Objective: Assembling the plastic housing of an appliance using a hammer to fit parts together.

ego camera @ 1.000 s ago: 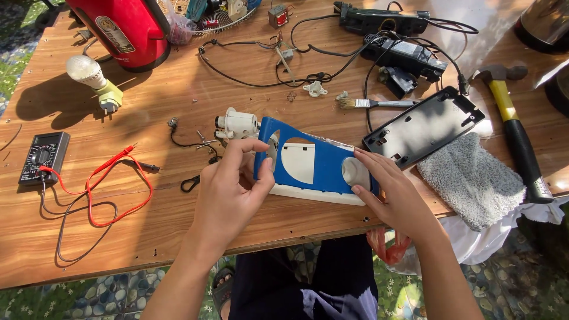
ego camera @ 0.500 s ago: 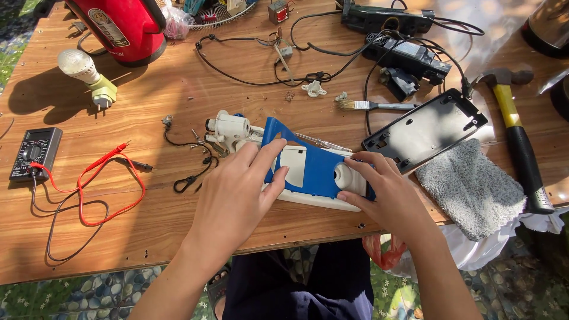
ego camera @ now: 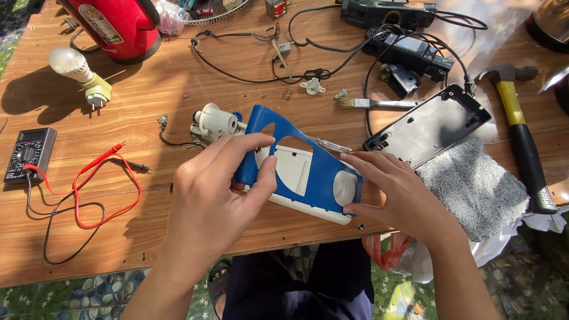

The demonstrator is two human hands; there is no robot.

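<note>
A blue and white plastic appliance housing (ego camera: pixel 299 166) lies near the front edge of the wooden table (ego camera: pixel 195 95). My left hand (ego camera: pixel 216 189) grips its left end, thumb on the white panel and fingers curled over the blue edge. My right hand (ego camera: pixel 394 192) holds its right end, fingertips pressing the blue rim beside a round white part. A white cylindrical part (ego camera: pixel 214 121) with small wires pokes out behind the housing's left end.
A black tray-like cover (ego camera: pixel 430 124), grey cloth (ego camera: pixel 474 184), hammer (ego camera: pixel 518 130) and small brush (ego camera: pixel 370 103) lie to the right. A multimeter (ego camera: pixel 28 154) with red lead, a bulb in a socket (ego camera: pixel 80 71), a red appliance (ego camera: pixel 112 24) and black cables sit left and behind.
Both hands have tightened on the housing; my left hand closed around its left end and tilted it up slightly. The view has shifted a little closer.
</note>
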